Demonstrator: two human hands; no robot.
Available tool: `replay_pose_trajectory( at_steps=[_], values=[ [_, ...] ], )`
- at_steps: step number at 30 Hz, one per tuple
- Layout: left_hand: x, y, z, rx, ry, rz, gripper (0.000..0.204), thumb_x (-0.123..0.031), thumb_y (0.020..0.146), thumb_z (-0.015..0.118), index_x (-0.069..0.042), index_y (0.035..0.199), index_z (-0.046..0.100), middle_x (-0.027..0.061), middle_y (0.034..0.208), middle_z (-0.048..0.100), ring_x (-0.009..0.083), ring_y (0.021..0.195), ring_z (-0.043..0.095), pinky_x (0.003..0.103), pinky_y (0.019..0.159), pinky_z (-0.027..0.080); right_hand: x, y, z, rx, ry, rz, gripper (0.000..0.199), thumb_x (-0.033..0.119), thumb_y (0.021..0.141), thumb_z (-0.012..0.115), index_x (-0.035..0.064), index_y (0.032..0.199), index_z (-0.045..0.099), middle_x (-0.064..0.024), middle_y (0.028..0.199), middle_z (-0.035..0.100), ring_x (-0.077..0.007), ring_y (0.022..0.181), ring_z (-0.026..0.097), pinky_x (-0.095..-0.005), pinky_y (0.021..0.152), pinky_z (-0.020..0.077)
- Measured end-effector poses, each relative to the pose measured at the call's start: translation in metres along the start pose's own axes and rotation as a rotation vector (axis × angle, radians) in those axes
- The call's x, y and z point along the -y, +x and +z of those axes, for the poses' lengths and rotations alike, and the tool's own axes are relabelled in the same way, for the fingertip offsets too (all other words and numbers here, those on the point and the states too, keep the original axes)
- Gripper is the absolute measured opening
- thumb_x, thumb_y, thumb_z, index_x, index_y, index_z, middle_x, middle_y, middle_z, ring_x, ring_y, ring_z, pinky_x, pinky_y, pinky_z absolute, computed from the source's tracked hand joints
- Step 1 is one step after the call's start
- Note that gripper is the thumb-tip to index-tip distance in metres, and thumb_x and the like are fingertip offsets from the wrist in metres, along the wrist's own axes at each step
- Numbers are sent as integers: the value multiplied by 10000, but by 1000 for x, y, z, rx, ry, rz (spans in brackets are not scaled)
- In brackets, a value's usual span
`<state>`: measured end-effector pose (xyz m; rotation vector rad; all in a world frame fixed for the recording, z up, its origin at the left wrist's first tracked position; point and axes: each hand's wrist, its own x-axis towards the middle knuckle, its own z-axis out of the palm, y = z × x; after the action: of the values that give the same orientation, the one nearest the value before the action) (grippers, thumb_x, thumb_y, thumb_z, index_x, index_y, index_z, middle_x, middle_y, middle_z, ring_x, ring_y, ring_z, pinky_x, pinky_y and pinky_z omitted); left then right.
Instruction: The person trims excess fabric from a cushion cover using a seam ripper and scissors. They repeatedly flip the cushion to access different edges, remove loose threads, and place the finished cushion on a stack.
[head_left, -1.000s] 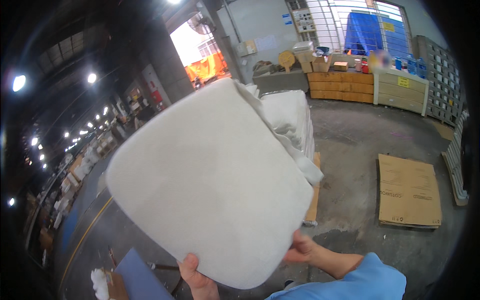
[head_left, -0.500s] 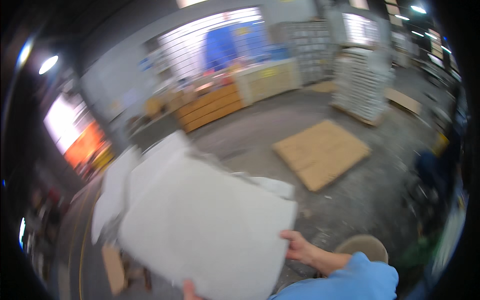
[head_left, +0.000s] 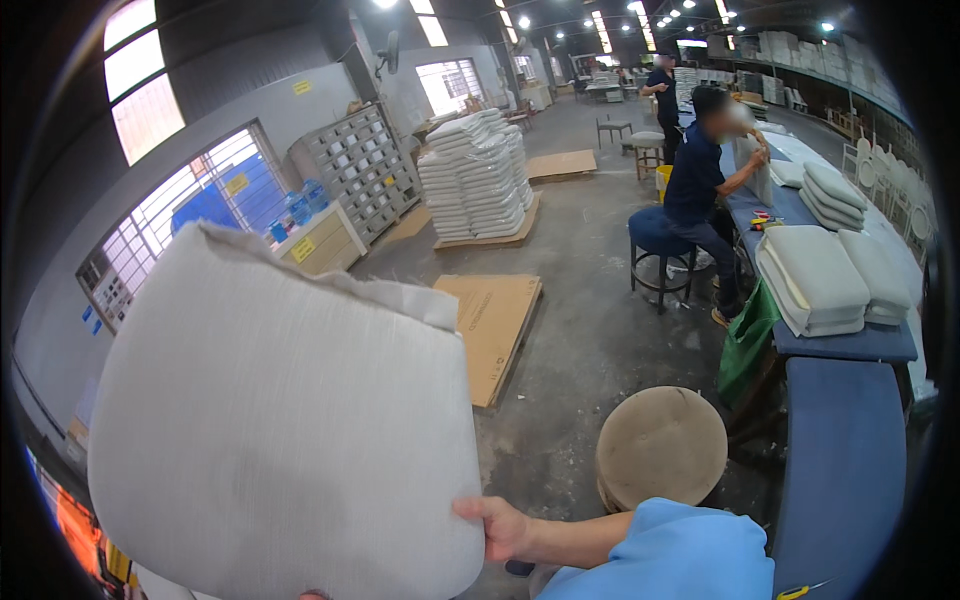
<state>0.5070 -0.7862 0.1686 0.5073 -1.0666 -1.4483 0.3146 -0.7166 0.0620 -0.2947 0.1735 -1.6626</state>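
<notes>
A large light-grey upholstered seat cushion (head_left: 290, 420) fills the left and middle of the head view, tilted up, with loose, frayed cloth along its far edge. My right hand (head_left: 497, 527) grips its right edge, thumb on top and the other fingers hidden underneath. Of my left hand (head_left: 315, 596), only a bit shows at the near edge of the cushion; the rest lies out of the picture. Whether more pads sit beneath the cushion cannot be made out.
A round beige stool (head_left: 662, 447) stands at right front, beside a blue padded bench (head_left: 845, 440). Cushion stacks (head_left: 815, 275) rest on a long worktable where a co-worker (head_left: 700, 170) sits. Cardboard (head_left: 490, 325) and wrapped cushions on a pallet (head_left: 475, 180) lie ahead.
My view has swung to the right, bringing the worktable and co-workers into sight. The cushion has come along in my hands and now looks closer and more raised.
</notes>
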Motion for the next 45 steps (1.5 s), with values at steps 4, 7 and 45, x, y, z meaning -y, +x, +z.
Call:
replay_pose_trajectory(
  at_steps=[4,7,45],
  values=[
    [13,77,-39,339,77,34,841,-459,929,791,40,1517,458,187,1513,547,339,1375,536,497,1169,436,25,45,0,78,22,-180,811,320,905,756,-10,1549,390,-177,1482,553,-356,1358,554,-544,1152,461],
    [11,131,-73,544,265,120,691,-329,992,747,67,1493,484,200,1497,560,316,1358,557,456,1157,440,41,105,4,8,-14,-279,792,331,858,781,-5,1505,473,-185,1424,619,-368,1287,618,-546,1119,496],
    [70,317,-264,-272,1796,102,654,-341,868,710,-251,1503,581,68,1585,516,431,1489,403,696,1192,276,-260,958,-35,132,-804,717,819,280,869,820,-19,1532,444,-209,1435,603,-367,1289,599,-492,1099,490]
  ],
)
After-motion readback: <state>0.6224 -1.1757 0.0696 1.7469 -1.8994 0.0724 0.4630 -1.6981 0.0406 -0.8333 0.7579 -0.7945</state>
